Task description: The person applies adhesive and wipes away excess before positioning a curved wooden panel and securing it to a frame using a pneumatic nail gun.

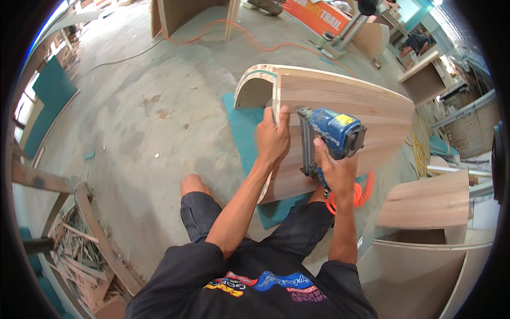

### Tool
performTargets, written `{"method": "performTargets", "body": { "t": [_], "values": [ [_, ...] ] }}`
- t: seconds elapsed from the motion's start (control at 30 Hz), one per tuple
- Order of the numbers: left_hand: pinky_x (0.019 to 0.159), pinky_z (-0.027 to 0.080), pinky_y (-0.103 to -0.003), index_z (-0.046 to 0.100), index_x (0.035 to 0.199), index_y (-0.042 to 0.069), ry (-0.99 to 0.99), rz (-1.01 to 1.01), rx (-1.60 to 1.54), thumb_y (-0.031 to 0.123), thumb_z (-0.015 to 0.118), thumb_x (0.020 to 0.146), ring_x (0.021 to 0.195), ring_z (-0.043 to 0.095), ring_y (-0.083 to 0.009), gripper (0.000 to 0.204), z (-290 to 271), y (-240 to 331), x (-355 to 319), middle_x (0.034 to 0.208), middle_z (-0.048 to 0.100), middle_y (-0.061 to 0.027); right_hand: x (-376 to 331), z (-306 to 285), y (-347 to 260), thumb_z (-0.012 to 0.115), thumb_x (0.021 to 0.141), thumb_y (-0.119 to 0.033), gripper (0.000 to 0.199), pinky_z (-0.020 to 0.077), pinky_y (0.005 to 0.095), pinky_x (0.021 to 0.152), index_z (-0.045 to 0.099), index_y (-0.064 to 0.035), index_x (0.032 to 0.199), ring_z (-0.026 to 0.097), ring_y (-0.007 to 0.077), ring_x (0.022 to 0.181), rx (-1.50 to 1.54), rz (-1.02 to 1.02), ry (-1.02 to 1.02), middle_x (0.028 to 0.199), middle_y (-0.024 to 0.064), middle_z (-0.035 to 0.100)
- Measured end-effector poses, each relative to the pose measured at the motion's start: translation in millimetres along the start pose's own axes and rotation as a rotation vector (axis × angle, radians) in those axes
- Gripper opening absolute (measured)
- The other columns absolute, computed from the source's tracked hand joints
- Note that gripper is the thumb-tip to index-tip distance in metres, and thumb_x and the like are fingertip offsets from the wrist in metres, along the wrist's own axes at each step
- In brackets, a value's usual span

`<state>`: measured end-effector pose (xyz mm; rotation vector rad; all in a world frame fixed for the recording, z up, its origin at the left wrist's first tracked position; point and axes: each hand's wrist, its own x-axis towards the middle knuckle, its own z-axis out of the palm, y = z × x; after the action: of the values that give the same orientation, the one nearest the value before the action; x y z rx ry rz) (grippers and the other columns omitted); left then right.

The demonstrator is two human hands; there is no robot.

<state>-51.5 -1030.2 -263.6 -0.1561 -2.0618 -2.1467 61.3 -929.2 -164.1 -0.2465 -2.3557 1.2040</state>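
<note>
A curved wooden piece (350, 98), faced with pale plank-like strips and rounded over at its far left end, stands in front of my knees. My left hand (273, 139) is closed around its left edge, thumb on the faced side. In my right hand (338, 173) is a blue pneumatic nail gun (334, 130), gripped by the handle. Its nose points left at the strips near that edge, close to my left fingers; I cannot tell whether it touches the wood. A coiled orange air hose (365, 191) hangs below the gun. Under the piece lies a teal sheet (239, 127).
At the right stand more curved wooden pieces (425, 199). A bin of wood scraps (79, 255) sits at the lower left. An orange hose (255, 47) snakes over the concrete floor (127, 127). Farther back are an orange box (319, 18) and another person (417, 42).
</note>
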Motion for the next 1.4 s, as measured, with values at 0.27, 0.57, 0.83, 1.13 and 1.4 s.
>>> {"method": "performTargets", "body": {
  "t": [0.27,0.57,0.83,1.13,1.4],
  "values": [
    [0.112,0.032,-0.046,0.026,0.155,0.0,-0.084,0.202,0.027,0.017,0.06,0.094,0.139,0.039,-0.0373,0.072,-29.6,-62.5,-102.1,0.151,0.038,-0.0273,3.7,-1.4,11.9,0.077,0.09,-0.025,0.035,0.0507,0.0337,0.08,0.067,0.0032,0.107,0.065,0.0189,0.083,-0.029,0.038,-0.026,0.092,0.0073,0.071],
    [0.118,0.026,-0.046,0.028,0.157,0.009,-0.182,0.103,0.049,0.022,0.054,0.099,0.146,0.031,-0.0396,0.065,-37.1,-130.4,-164.8,0.158,0.031,-0.0232,10.5,-5.5,-3.4,0.077,0.09,-0.023,0.024,0.0383,0.0239,0.041,0.061,-0.0047,0.089,0.046,0.0056,0.045,-0.082,0.138,-0.069,0.058,-0.003,0.05],
    [0.111,0.035,-0.044,0.055,0.14,0.006,-0.329,-0.461,-0.136,0.037,0.055,0.102,0.126,0.053,-0.0338,0.049,-57.5,-213.1,-192.1,0.134,0.061,-0.0173,12.8,-2.0,-17.1,0.077,0.09,-0.024,0.024,0.0364,0.0235,0.046,0.062,-0.0059,0.085,0.044,0.006,0.048,-0.138,0.217,-0.064,0.06,-0.0038,0.05],
    [0.106,0.041,-0.037,0.062,0.131,0.003,-0.436,-0.567,-0.22,0.045,0.061,0.099,0.124,0.055,-0.0263,0.053,-75.1,-301.2,-211.1,0.132,0.062,-0.0152,8.9,-4.1,12.0,0.076,0.09,-0.017,0.018,0.0376,0.0223,0.047,0.064,-0.0039,0.088,0.044,0.0052,0.049,0.021,0.167,-0.074,0.06,-0.0031,0.051],
    [0.111,0.039,-0.04,0.043,0.147,0.001,0.184,-0.503,0.2,0.021,0.063,0.097,0.131,0.052,-0.0325,0.058,-45.9,-313.9,-302.9,0.141,0.055,-0.0212,13.7,-7.4,29.6,0.078,0.09,-0.021,0.022,0.0355,0.0225,0.046,0.065,-0.0027,0.089,0.044,0.006,0.049,-0.026,0.062,-0.087,0.06,-0.0015,0.052]
  ]
}}
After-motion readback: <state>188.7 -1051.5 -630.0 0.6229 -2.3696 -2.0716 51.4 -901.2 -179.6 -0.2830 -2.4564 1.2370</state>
